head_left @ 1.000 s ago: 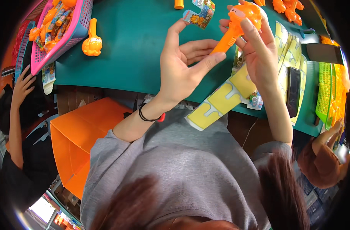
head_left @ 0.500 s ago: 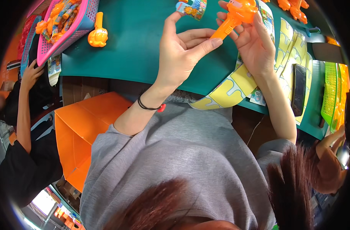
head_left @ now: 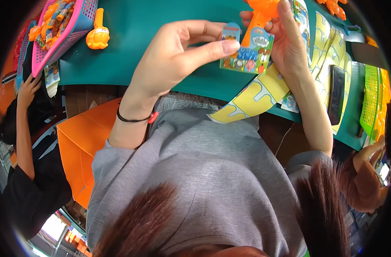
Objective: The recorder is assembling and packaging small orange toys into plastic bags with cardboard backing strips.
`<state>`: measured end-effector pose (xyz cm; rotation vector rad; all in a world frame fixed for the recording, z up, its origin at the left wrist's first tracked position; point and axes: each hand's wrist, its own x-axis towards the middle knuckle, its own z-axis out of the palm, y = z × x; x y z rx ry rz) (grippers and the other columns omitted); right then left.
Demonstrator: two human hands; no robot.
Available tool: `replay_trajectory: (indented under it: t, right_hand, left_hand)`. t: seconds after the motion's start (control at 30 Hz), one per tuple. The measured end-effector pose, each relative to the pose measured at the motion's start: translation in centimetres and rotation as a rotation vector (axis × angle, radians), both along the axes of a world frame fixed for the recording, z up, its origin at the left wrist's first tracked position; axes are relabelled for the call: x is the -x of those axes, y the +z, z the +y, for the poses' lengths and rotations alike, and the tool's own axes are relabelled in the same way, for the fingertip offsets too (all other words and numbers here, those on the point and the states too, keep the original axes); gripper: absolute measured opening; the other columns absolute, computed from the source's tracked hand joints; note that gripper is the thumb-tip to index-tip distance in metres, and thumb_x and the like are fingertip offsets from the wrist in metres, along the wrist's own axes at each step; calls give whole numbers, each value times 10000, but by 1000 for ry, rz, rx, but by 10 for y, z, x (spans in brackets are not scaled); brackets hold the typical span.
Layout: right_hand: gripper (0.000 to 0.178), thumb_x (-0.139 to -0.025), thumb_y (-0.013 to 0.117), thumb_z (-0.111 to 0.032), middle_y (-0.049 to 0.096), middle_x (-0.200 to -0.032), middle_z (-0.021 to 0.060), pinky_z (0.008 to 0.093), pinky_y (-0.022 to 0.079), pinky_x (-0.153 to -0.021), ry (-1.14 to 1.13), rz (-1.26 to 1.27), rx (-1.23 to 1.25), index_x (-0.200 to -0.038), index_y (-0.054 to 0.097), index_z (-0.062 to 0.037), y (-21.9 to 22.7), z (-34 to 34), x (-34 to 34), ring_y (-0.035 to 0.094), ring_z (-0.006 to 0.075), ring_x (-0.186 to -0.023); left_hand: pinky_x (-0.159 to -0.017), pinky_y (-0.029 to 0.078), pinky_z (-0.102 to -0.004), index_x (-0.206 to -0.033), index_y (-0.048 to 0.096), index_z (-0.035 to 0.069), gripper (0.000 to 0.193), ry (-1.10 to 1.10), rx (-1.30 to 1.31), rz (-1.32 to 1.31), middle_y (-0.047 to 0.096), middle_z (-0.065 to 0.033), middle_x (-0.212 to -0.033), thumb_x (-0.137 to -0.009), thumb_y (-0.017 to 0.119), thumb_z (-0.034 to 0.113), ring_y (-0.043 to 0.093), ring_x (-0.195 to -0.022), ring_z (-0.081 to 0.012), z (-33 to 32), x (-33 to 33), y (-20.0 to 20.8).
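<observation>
My left hand (head_left: 169,60) pinches a small colourful printed sticker (head_left: 252,62) between thumb and fingers. The sticker stands against the lower end of the handle of an orange plastic toy (head_left: 262,15) with a figure-shaped head; I cannot tell whether it is stuck on. My right hand (head_left: 289,53) holds this toy by its upper part near the top edge, where the picture cuts off its head. Beneath the right wrist, a yellow patterned strip (head_left: 259,99) hangs over the table edge.
A pink-and-blue basket (head_left: 69,36) of orange toys stands at left, beside another orange toy (head_left: 98,36). To the right lie yellow strips (head_left: 321,55), a black phone (head_left: 336,88) and a green basket (head_left: 369,94). An orange box (head_left: 82,141) is below; co-workers' arms (head_left: 25,128) show at both sides.
My left hand has turned and shifted left, and the sticker has come from the far side down to the toy's handle. The toy has risen slightly toward the top edge.
</observation>
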<state>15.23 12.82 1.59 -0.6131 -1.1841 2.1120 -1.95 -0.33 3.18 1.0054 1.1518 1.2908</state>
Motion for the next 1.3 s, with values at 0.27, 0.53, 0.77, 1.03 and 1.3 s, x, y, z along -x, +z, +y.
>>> replay_trajectory:
  t: [0.27,0.53,0.77,1.03,1.3]
  right_hand:
    - [461,-991,537,-399,650,-1108,111,313,572,-803,-82,12,-50,-1254,540,-20,6,-5,1,669,189,-931]
    - [458,-970,580,-397,646,-1142,99,307,569,-817,185,402,58,-1246,557,-32,-15,8,3,665,168,-948]
    - [460,-965,585,-406,649,-1126,97,298,571,-819,-28,3,17,-1231,563,-30,-1,0,-2,664,160,-960]
    - [482,-966,570,-433,650,-1117,102,294,577,-805,-5,-3,35,-1238,554,-35,3,-3,-1,672,161,-945]
    - [480,-964,572,-436,655,-1112,102,292,581,-788,-15,-6,47,-1227,561,-33,5,-4,-1,679,162,-924]
  left_hand:
    - [-879,500,-254,-1058,659,-36,257,-165,63,106,694,-92,-1027,-883,715,144,660,-936,-142,23,5,4]
    - [-751,504,-212,-1047,647,-63,211,-274,-141,-15,691,-84,-965,-914,677,97,647,-844,-104,36,4,3]
    - [-764,516,-227,-1051,648,-67,219,-132,263,-65,694,-94,-967,-901,689,87,655,-839,-113,33,-2,19]
    - [-761,514,-219,-1029,653,-64,209,-154,261,-61,696,-94,-963,-896,697,90,655,-839,-111,33,0,15]
    - [-765,522,-227,-1044,638,-69,211,-153,245,-87,694,-105,-974,-900,690,76,658,-842,-119,32,-3,17]
